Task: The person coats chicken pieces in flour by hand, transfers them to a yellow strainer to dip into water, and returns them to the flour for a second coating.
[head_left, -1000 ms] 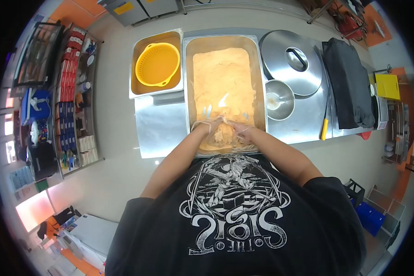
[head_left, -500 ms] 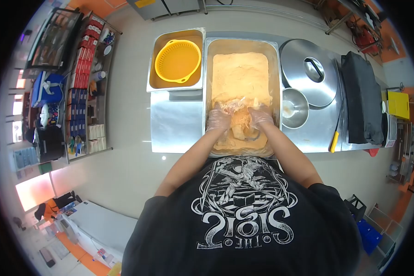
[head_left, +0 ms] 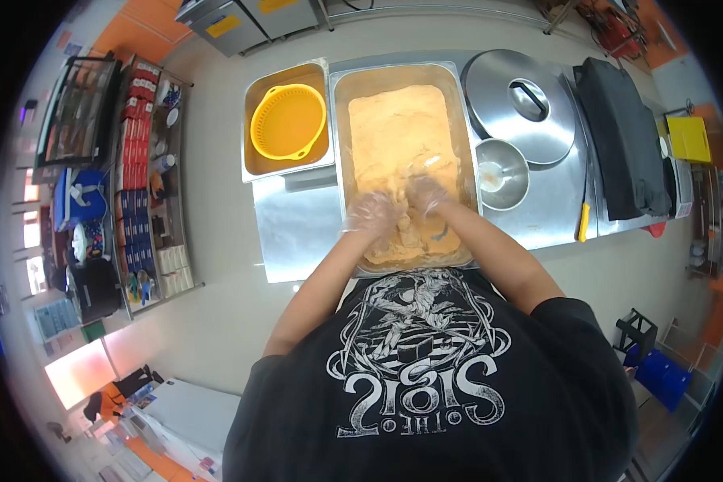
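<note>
A deep metal tray [head_left: 467,173] holds orange-yellow powder [head_left: 398,120], smoothed at the far end and disturbed near me. My left hand [head_left: 373,214], in a clear plastic glove, is low over the powder at the tray's left side. My right hand [head_left: 427,195], gloved too, rests at the powder right of it, smeared by motion. Between and below the hands lie powder-coated pieces [head_left: 410,233]. The fingers of both hands are blurred or hidden in the powder, so what they hold does not show.
A yellow basket [head_left: 287,122] sits in a smaller metal tray [head_left: 249,167] at left. To the right are a steel bowl [head_left: 502,175], a large round lid [head_left: 518,104], a yellow-handled knife [head_left: 584,222] and a dark cloth-like bundle [head_left: 622,145].
The camera view has turned slightly. The pale, stringy clump between my hands no longer shows, and my right hand has moved closer to the tray's middle.
</note>
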Demonstrator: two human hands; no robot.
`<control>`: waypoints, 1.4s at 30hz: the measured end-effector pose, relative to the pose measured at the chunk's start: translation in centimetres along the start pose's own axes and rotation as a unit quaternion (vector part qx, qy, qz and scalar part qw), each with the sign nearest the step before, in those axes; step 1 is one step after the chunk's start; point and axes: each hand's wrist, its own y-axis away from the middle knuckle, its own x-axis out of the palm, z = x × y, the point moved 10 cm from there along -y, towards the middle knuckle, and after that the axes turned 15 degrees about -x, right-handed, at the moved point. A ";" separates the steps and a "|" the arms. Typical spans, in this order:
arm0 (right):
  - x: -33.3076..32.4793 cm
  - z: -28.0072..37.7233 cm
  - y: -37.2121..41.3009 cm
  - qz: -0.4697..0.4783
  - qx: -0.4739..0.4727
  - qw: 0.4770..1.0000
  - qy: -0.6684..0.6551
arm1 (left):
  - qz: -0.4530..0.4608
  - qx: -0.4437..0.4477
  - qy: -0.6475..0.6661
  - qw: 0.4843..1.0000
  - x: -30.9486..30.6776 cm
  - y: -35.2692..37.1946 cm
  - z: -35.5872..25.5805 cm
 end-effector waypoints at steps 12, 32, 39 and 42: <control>2.8 -1.8 6.0 0.047 0.125 0.990 -0.054 | 0.155 0.058 -0.128 0.978 8.2 -5.8 0.0; 15.8 -1.2 -1.0 -0.302 0.120 0.358 -0.876 | 0.317 -0.247 0.660 0.635 16.6 -3.8 1.5; -0.6 -3.5 8.2 -0.153 0.305 0.884 -0.320 | -0.025 -0.208 0.276 0.938 6.1 -3.3 5.9; -1.9 -3.2 6.7 -0.191 0.187 0.919 -0.289 | -0.056 -0.099 0.220 0.969 5.5 -2.8 4.4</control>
